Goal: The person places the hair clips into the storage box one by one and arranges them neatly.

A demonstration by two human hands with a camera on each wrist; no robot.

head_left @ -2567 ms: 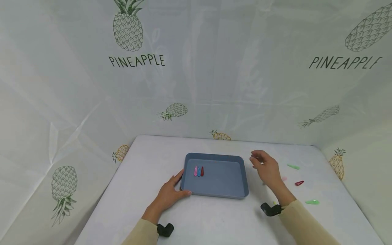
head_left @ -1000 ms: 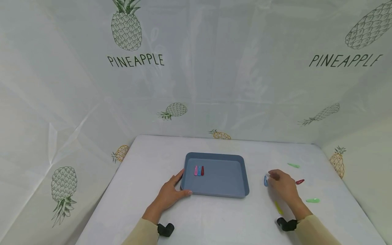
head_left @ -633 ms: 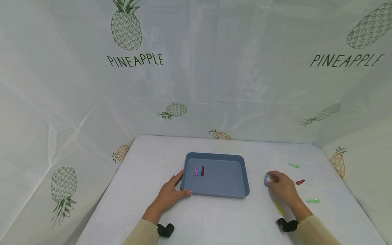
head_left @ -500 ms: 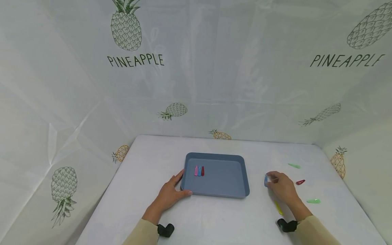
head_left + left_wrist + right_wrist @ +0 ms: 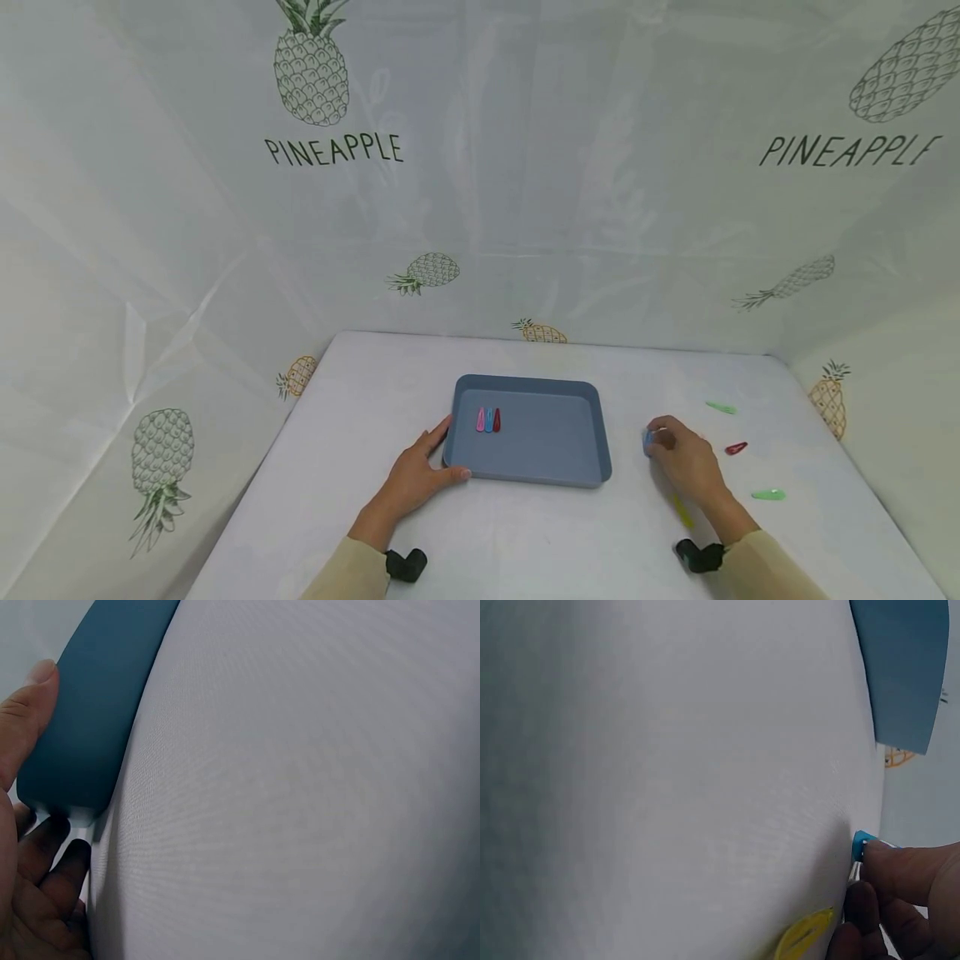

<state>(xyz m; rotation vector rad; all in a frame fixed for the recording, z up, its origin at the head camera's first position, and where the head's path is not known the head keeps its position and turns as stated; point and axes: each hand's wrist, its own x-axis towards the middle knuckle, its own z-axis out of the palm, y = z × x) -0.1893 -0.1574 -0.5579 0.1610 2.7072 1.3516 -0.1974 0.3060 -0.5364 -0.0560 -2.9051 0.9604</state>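
Observation:
My left hand holds the near left corner of a shallow blue-grey tray, thumb on the front side and fingers along the left side. In the left wrist view the thumb lies at the rim of the tray. Pink, blue and dark red snap hair clips lie side by side in the tray. Right of the tray, low over the table, my right hand pinches another blue hair clip; the right wrist view shows the thumb over this clip, partly hiding it.
A yellow hair clip lies under my right wrist. Farther right on the white table are two green clips, one far and one nearer, and a red clip. A pineapple-print sheet rises behind.
My right hand came from beside the tray's far right corner, moved right and down to the blue clip, and now pinches it, slightly farther left. My left hand stays at the tray corner.

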